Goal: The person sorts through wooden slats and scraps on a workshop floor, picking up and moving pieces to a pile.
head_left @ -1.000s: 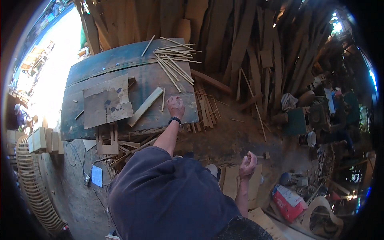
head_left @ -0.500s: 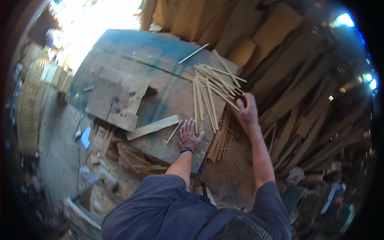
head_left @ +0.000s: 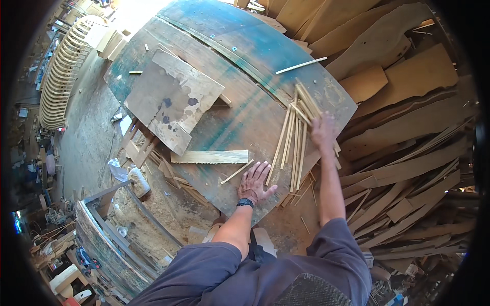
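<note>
A loose bundle of thin wooden sticks (head_left: 296, 140) lies on the worn, blue-stained wooden tabletop (head_left: 219, 127). My left hand (head_left: 256, 182) rests flat on the table near its front corner, fingers spread, just left of the sticks' near ends. At the bundle's right side, my right hand (head_left: 323, 132) is over the sticks and touches them; its fingers are blurred and partly hidden. A short thin stick (head_left: 237, 172) lies beside my left fingertips. Farther off, a single pale stick (head_left: 301, 65) lies apart from the bundle.
Left of my left hand lies a flat pale wood strip (head_left: 209, 157). A stained board (head_left: 171, 99) sits at the table's left edge. Rough planks (head_left: 408, 173) are piled to the right. A curved slatted wooden piece (head_left: 66, 71) stands far left, a metal-edged frame (head_left: 115, 239) lower left.
My right hand has moved from the sticks' right ends onto the bundle. The fanned sticks now lie closer together. My left hand stays flat on the table while the view has shifted and turned.
</note>
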### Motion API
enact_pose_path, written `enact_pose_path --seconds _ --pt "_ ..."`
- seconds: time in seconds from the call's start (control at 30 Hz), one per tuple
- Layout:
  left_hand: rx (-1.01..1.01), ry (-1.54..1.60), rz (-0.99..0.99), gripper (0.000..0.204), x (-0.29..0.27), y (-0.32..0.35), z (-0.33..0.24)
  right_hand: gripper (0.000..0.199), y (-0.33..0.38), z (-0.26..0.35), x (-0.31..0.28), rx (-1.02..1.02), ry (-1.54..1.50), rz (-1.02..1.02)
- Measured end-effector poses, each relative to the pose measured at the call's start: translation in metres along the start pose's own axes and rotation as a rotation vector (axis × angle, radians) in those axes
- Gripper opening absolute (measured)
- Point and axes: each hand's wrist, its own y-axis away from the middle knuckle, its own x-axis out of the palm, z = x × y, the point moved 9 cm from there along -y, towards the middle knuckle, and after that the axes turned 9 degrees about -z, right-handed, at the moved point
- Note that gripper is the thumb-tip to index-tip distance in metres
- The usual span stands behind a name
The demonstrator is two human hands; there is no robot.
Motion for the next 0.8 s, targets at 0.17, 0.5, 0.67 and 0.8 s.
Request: enact_pose_path --seconds 0.17,0.5,0.67,0.8 --pt "0.009 0.003 0.01 0.081 0.003 -0.008 -0.009 0.052 0.054 0.083 -0.01 -0.165 0.039 0.005" --pt "0.005 0.008 -0.015 0.078 0.002 -0.006 0.0 0.038 -0.16 0.135 -0.039 -0.564 -0.023 -0.454" --pt "-0.012 0.02 0.013 0.076 0.003 -0.007 0.0 0.034 -0.197 0.114 0.013 -0.667 0.257 -0.263" --pt "-0.052 -0.002 0.043 0.075 0.004 0.0 0.01 0.027 -0.167 0.104 0.012 -0.38 -0.049 0.031"
